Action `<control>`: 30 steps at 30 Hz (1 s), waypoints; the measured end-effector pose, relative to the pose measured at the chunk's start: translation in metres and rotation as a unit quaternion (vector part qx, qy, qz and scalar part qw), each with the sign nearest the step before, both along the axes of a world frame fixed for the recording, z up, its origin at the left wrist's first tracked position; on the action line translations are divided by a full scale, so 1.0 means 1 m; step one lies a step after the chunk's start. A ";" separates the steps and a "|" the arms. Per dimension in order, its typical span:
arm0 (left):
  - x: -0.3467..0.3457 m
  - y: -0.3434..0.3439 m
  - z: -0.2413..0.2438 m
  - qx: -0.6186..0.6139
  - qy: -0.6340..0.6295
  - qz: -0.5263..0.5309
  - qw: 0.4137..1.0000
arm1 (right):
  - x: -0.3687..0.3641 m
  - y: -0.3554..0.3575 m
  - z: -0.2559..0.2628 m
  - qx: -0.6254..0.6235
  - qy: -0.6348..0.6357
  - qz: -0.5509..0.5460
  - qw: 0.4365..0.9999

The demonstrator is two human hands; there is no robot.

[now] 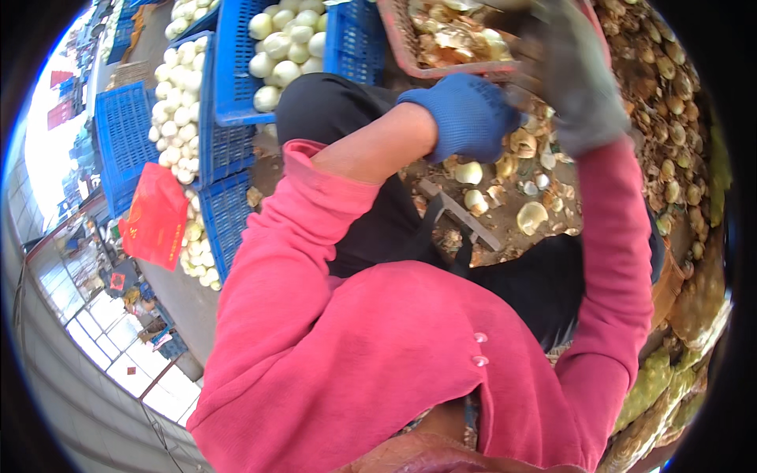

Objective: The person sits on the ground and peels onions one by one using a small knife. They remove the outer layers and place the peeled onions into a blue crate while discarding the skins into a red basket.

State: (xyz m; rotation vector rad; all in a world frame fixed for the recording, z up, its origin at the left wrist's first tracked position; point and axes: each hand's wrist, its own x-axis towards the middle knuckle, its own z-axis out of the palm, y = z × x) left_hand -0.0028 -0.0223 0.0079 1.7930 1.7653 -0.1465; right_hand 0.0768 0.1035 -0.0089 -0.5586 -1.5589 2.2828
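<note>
My left hand (467,118), in a blue knitted glove, is curled near the corner of a pink-red plastic basket (449,72). Its fingertips face away, so whether it holds something is hidden. Close beside it, my right hand (556,71) in a greyish glove is blurred by motion over the basket's near right side. Whatever lies between its fingers cannot be made out. Onion skins (455,38) fill the basket. Below my hands, a peeled onion (469,173) and cut onion pieces lie among skins on the ground, near a narrow wooden bar (458,213).
Blue plastic crates hold peeled onions (287,47) at the upper left, with more peeled onions (177,112) beside them. A red bag (157,216) hangs against the crates. Unpeeled onions (674,130) are heaped along the right, above filled mesh sacks (644,390).
</note>
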 end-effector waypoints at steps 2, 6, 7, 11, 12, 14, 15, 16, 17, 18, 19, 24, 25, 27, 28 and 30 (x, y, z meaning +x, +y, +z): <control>0.005 -0.001 -0.009 -0.012 0.005 -0.092 0.996 | -0.027 -0.023 0.014 0.007 0.058 0.083 0.995; -0.039 -0.032 -0.093 0.032 -0.110 -0.130 0.985 | -0.047 -0.040 0.021 -0.069 0.091 0.087 0.990; -0.038 -0.022 -0.083 0.093 -0.092 -0.084 0.988 | -0.056 -0.023 -0.040 0.051 0.253 0.055 0.965; 0.000 -0.009 -0.025 0.144 -0.033 -0.004 0.989 | 0.069 0.122 -0.072 -0.109 -0.104 0.019 0.988; 0.003 -0.004 -0.022 0.110 -0.048 -0.029 0.992 | 0.104 0.199 -0.104 -0.325 -0.014 0.092 0.941; 0.004 0.003 -0.021 0.046 -0.053 -0.015 0.997 | 0.166 0.249 -0.074 -0.190 -0.014 -0.239 0.952; 0.003 0.004 -0.019 0.009 -0.044 -0.005 0.999 | 0.189 0.286 -0.073 -0.246 0.006 -0.308 0.919; 0.005 0.006 -0.019 0.034 -0.039 -0.011 0.999 | 0.232 0.294 -0.088 -0.080 -0.013 -0.306 0.949; 0.005 0.007 -0.021 0.054 -0.030 -0.015 0.998 | 0.243 0.281 -0.104 -0.097 -0.060 -0.337 0.935; 0.006 0.009 -0.024 0.078 -0.027 -0.021 0.996 | 0.255 0.266 -0.110 -0.108 -0.111 -0.369 0.916; 0.008 0.011 -0.030 0.121 -0.016 -0.043 0.992 | 0.268 0.251 -0.115 -0.118 -0.164 -0.401 0.893; 0.021 0.033 -0.036 0.052 -0.039 -0.069 0.996 | 0.312 0.229 -0.190 -0.239 -0.306 -0.451 0.804; 0.021 0.038 -0.038 0.037 -0.044 -0.072 0.996 | 0.312 0.223 -0.204 -0.181 -0.317 -0.457 0.811; 0.022 0.046 -0.040 0.004 -0.034 -0.066 0.997 | 0.294 0.214 -0.209 -0.093 -0.382 -0.415 0.820; 0.023 0.048 -0.043 -0.005 -0.033 -0.060 0.998 | 0.289 0.219 -0.216 -0.091 -0.390 -0.406 0.821; 0.022 0.054 -0.048 -0.024 -0.027 -0.050 0.998 | 0.290 0.241 -0.234 -0.016 -0.430 -0.368 0.824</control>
